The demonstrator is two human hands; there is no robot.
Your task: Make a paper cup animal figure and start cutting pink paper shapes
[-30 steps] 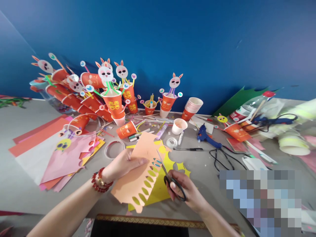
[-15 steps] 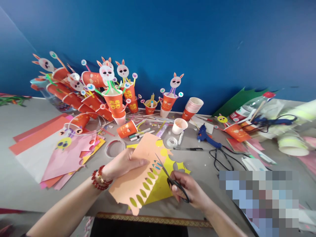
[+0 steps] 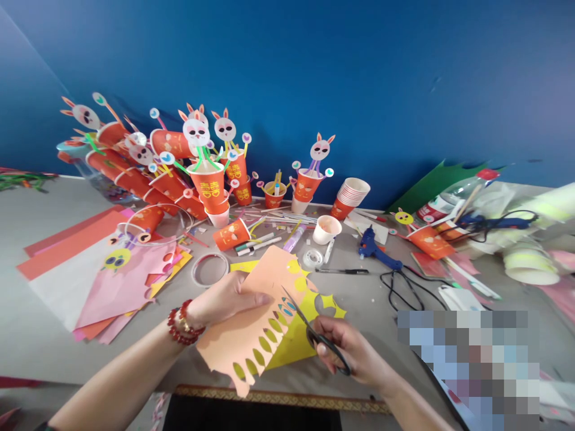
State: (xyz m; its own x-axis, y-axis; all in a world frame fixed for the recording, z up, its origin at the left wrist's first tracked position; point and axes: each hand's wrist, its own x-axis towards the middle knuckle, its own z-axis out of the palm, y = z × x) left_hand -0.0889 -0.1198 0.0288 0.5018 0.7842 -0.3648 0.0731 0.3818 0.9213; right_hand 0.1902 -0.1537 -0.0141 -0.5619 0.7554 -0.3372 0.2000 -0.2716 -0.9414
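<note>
My left hand (image 3: 233, 297) pinches a sheet of peach-coloured paper (image 3: 224, 341) between thumb and fingers, tilted above the table. A row of leaf-shaped holes runs along the sheet's right edge, with rounder cut-outs near its top. In my right hand (image 3: 354, 347) is a pair of scissors (image 3: 336, 353) with black handles, my fingers through the loops. Their narrow blades point up and left, at the paper's edge beside the holes. Beneath the peach sheet lies yellow paper (image 3: 296, 350) with cut-outs of its own. A red bead bracelet (image 3: 174, 326) circles my left wrist.
Orange paper cups with rabbit faces (image 3: 209, 182) crowd the back left. Coloured sheets (image 3: 58, 290) lie left, near a tape roll (image 3: 195, 280). A blue glue gun (image 3: 380, 256) with a black cord rests to the right. A white cup (image 3: 327, 230) stands behind my hands.
The peach paper has dipped slightly at its lower end. My right hand and the scissors have shifted a little right and down, the blade tips staying over the paper.
</note>
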